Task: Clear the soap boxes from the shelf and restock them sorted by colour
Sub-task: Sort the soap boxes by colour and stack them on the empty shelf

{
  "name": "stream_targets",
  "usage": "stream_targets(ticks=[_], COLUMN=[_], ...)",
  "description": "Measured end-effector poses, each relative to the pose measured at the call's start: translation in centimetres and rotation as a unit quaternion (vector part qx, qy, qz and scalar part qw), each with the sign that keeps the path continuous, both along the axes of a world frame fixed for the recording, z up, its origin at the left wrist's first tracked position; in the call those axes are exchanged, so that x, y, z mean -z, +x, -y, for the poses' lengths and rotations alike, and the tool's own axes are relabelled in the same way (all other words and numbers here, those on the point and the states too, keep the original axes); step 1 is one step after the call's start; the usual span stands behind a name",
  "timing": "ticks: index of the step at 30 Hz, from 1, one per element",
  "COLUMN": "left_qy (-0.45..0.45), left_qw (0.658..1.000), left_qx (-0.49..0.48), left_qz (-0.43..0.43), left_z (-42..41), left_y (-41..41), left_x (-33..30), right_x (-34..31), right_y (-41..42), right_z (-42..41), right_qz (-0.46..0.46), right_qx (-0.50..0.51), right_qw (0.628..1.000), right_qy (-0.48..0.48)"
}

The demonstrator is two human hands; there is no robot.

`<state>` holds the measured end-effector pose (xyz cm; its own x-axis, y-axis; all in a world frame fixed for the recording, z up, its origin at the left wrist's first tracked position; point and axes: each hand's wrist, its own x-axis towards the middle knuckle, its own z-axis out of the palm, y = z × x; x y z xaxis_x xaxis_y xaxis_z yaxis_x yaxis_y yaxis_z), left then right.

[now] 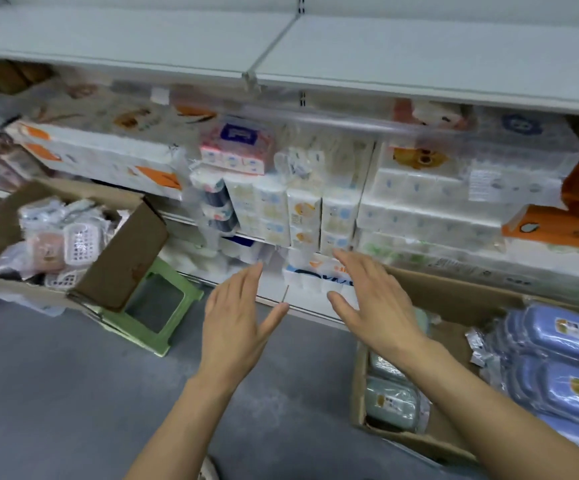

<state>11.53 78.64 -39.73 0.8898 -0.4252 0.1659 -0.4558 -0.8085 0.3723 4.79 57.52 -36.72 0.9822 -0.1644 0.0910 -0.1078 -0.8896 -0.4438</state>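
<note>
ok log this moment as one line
left hand open, empty | right hand open, empty | blue soap boxes and green soap boxes in cardboard box | top shelf bare

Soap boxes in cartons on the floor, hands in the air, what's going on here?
A person is standing at a store shelf with both hands empty: the left hand and right hand are held out open, fingers straight, gripping nothing. Blue soap boxes and green soap boxes lie in a carton on the right. Another carton on the left holds pink and white ones. The top shelf is bare; tissue packs fill the shelf below.
</note>
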Motion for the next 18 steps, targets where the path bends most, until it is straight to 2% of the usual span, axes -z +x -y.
stream_targets(ticks=[3,8,18], left_qy=[0.011,0.012,0.03], left_qw=[1.0,0.999,0.995], left_qx=[-0.005,-0.027,-0.087], left_qz=[0.017,0.029,-0.027], left_z=[-3.8,-15.3,-35.9], left_y=[3.5,10.7,20.8], left_x=[-1.3,-3.1,-3.1], right_x=[-0.8,-1.8,-0.6], right_y=[3.7,11.5,24.4], right_z=[-3.8,-13.8,-31.9], right_qz=[0.018,0.033,0.016], right_qx=[0.0,-0.011,-0.036], right_qw=[1.0,0.999,0.998], right_qy=[0.0,-0.004,0.044])
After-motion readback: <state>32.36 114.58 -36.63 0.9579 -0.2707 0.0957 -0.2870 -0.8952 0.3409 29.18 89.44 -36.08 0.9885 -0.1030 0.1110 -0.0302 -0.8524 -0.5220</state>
